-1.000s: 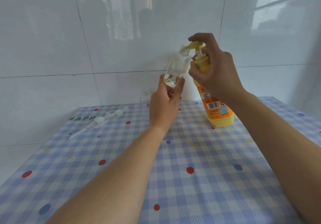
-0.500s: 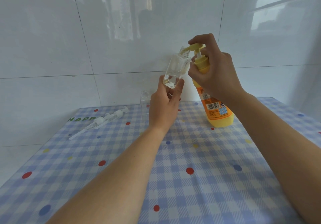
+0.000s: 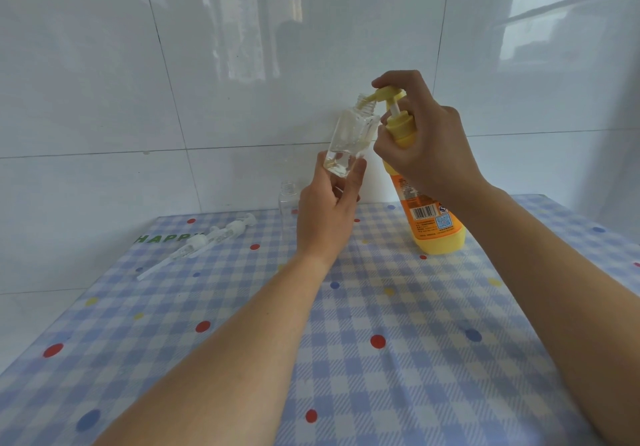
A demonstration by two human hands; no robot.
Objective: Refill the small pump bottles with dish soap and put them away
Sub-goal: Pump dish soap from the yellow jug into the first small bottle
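My left hand (image 3: 327, 210) is lifted above the desk (image 3: 398, 359), its fingers closed around the bottom of a small clear bottle (image 3: 351, 142). I hold the bottle tilted, its open threaded neck leaning toward the dish soap bottle (image 3: 427, 218), and a little clear liquid sits in its lower end near my fingertips.

My right hand (image 3: 420, 144) is wrapped around the neck of the dish soap bottle, which stands on the desk to the right of my left hand, orange label and barcode facing me. My forefinger lies on top of the yellow pump head (image 3: 491, 94), and the pump's spout reaches left and meets the mouth of the small clear bottle. The white pump stem shows between the head and the yellow collar.

Left of the dish soap bottle, behind my left hand, a second small clear bottle (image 3: 288, 198) stands upright on the desk with no cap, partly hidden by my hand. Farther left of it, two white pump tops (image 3: 207, 239) with their long dip tubes lie flat on the desk, side by side, near green lettering printed on the blue checked cloth. The desk is pushed against a white tiled wall (image 3: 173, 82).
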